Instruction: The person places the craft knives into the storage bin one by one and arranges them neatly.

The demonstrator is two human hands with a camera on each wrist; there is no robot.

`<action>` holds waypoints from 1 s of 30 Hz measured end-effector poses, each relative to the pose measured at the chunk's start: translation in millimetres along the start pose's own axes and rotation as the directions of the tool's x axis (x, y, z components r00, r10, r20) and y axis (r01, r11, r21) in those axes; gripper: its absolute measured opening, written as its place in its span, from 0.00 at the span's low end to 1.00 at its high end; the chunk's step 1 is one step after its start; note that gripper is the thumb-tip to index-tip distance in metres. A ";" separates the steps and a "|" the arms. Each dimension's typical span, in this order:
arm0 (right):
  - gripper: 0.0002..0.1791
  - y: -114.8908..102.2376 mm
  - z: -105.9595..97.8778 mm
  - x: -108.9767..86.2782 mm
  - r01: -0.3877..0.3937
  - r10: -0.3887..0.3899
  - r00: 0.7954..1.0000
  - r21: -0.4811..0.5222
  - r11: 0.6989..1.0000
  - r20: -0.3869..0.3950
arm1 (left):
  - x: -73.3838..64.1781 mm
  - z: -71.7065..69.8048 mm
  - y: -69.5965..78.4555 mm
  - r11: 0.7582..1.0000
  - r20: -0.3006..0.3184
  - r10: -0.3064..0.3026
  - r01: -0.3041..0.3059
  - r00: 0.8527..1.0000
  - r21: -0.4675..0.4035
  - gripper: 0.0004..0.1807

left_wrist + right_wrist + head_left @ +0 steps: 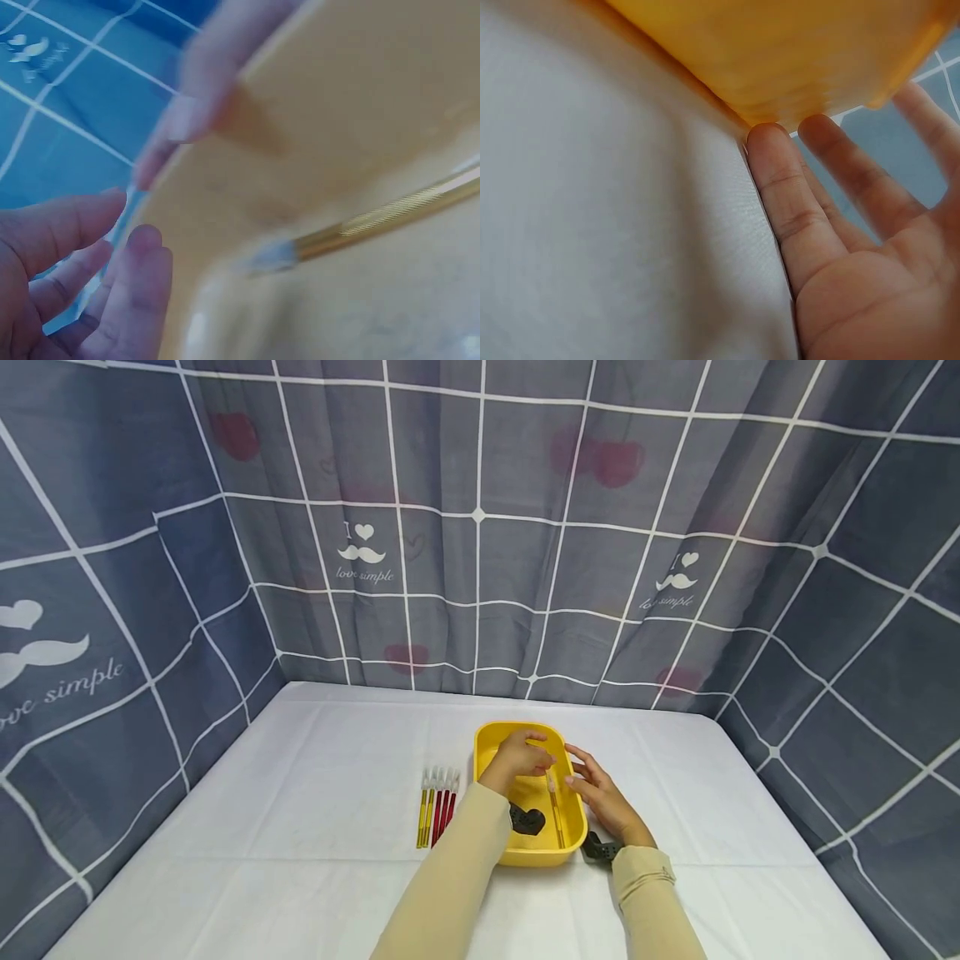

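Through my cameras, the left hand [522,757], loosely bent and holding nothing, hovers over a yellow tray [528,858]; a gold craft knife [557,814] lies inside. The right hand [609,799], fingers spread, touches the tray's outer right wall.

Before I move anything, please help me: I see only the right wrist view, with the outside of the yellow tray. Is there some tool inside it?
Observer: Yes, one gold pen-shaped tool lies inside the yellow tray.
Operator: Is the left grip already holding this tool?
Observer: No, the left wrist view shows the left grip apart from it.
Operator: And are there also tools outside the tray?
Observer: Yes, five similar tools lie side by side to its left, two gold and three red.
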State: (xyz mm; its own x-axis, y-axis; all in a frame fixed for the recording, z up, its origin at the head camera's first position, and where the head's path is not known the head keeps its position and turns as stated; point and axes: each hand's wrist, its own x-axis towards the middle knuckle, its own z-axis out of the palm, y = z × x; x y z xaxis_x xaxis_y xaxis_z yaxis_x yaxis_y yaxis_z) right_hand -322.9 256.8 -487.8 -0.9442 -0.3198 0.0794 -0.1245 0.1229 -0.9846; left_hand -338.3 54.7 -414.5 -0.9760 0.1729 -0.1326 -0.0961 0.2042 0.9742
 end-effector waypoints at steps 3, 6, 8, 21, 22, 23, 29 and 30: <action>0.39 -1.0 0.9 0.5 -0.005 0.005 1.000 0.000 1.000 -0.001 | -2.9 -10.0 5.9 0.999 0.025 0.024 -0.023 0.999 -0.021 0.26; 0.39 -1.0 0.5 0.5 -0.006 0.006 1.000 0.002 1.000 0.002 | -8.0 -20.0 10.6 0.999 0.071 0.042 -0.041 0.997 -0.021 0.26; 0.39 -0.8 -0.1 0.4 -0.004 0.004 1.000 0.002 1.000 0.004 | -11.8 -26.3 12.9 0.999 0.102 0.052 -0.051 0.993 -0.013 0.26; 0.39 6.4 -4.4 2.8 -0.007 0.007 1.000 0.002 1.000 0.003 | -33.1 -57.6 12.1 0.976 0.175 0.207 -0.216 0.963 0.034 0.27; 0.39 6.4 -4.5 2.6 -0.005 0.005 1.000 0.004 1.000 0.002 | -34.3 -59.0 11.1 0.972 0.177 0.223 -0.232 0.959 0.032 0.27; 0.39 6.4 -4.5 2.4 -0.001 0.001 1.000 0.003 1.000 0.006 | -35.7 -60.6 10.6 0.968 0.177 0.238 -0.247 0.955 0.032 0.26; 0.39 3.4 -2.7 1.9 0.001 -0.001 1.000 0.007 1.000 0.004 | -44.1 -69.4 11.5 0.948 0.166 0.309 -0.318 0.936 0.030 0.25; 0.39 2.6 -2.4 2.0 0.001 -0.001 1.000 0.009 1.000 0.004 | -45.3 -70.9 11.9 0.944 0.165 0.319 -0.328 0.933 0.030 0.24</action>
State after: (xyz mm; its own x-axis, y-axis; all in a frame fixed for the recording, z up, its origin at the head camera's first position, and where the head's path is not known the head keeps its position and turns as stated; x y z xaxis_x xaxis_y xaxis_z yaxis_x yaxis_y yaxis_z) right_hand -325.8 258.7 -489.8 -0.9426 -0.3240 0.0802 -0.1230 0.1139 -0.9858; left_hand -309.2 -19.0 -384.0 -0.9093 0.3852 0.1572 0.2356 0.1652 0.9577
